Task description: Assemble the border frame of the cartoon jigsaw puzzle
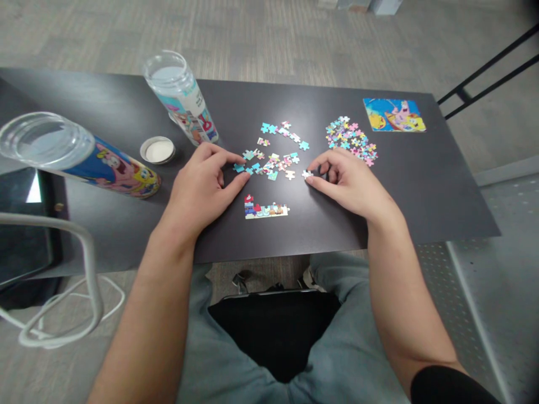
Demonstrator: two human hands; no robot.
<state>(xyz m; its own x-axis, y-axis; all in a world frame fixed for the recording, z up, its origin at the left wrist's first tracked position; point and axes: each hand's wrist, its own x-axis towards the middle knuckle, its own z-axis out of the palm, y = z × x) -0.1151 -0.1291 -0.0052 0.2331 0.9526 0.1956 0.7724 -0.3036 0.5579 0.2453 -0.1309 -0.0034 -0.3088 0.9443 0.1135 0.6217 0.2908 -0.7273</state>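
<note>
My right hand [343,178] pinches a pale jigsaw puzzle piece [307,174] between thumb and forefinger, low over the table. My left hand [206,182] rests at the left edge of a loose group of puzzle pieces [273,163]; its thumb and forefinger are apart, their tips beside blue puzzle pieces [239,168]. Nearer to me lies a short joined strip of puzzle [266,210], with a straight bottom edge and a raised left end. A further row of pieces [284,132] lies beyond the group. Behind my right hand is a dense heap of small pieces [349,136].
Two clear-topped cartoon tubes, one tall [105,163] and one farther back [185,104], stand on the left of the dark table [328,230]. A round white lid [158,150] lies between them. A cartoon picture card [394,115] sits far right; a white cable [84,247] loops at left.
</note>
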